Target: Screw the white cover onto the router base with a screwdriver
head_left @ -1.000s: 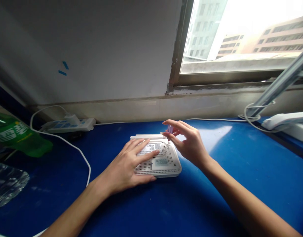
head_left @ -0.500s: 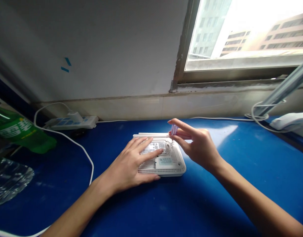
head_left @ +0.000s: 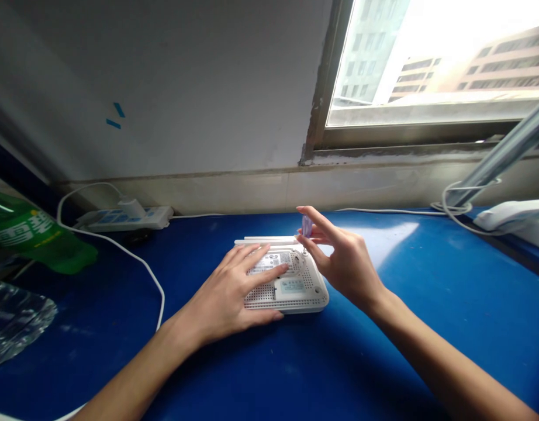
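A white router lies underside up on the blue table, its vent holes and printed labels showing. My left hand rests flat across its left part, fingers spread, thumb along the near edge. Between the thumb and fingers of my right hand is the pale purple handle of a small screwdriver. The screwdriver stands roughly upright over the router's far right corner. Its tip seems to meet the casing there, though fingers partly cover the shaft.
On the left are a green bottle, a clear plastic bottle and a white cable. A power strip with a plug lies by the wall. At right stand a metal pole wrapped in cable and a white object.
My right fingers have shifted slightly around the screwdriver handle, which looks turned a little. My left hand and the router keep their place; the whole view has moved slightly.
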The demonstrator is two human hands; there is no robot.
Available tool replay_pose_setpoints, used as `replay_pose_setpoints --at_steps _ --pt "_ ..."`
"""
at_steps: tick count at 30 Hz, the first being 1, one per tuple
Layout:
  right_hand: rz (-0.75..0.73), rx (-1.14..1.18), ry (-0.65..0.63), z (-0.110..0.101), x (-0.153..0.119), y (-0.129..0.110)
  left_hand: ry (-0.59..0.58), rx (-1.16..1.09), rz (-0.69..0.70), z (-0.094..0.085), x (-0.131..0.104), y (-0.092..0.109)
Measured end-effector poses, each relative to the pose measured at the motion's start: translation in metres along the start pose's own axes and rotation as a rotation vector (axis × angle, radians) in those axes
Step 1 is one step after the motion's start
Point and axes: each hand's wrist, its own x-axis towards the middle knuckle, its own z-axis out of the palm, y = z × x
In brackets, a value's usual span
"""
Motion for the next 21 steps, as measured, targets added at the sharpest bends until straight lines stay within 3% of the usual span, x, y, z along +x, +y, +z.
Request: replay_pose_setpoints --at_steps 4,15,21 --pt "0.007 0.214 -0.137 -0.008 0.002 0.008 -0.011 0.002 -0.003 -0.001 0.0 0.0" --pt "-0.058 0.027 0.029 0.002 0.0 0.008 -0.013 -0.01 -0.002 -0.003 0.0 0.002" --pt "-0.031 0.14 -0.094 -0.007 0.001 0.007 0.007 -0.025 0.002 -0.002 0.001 0.003"
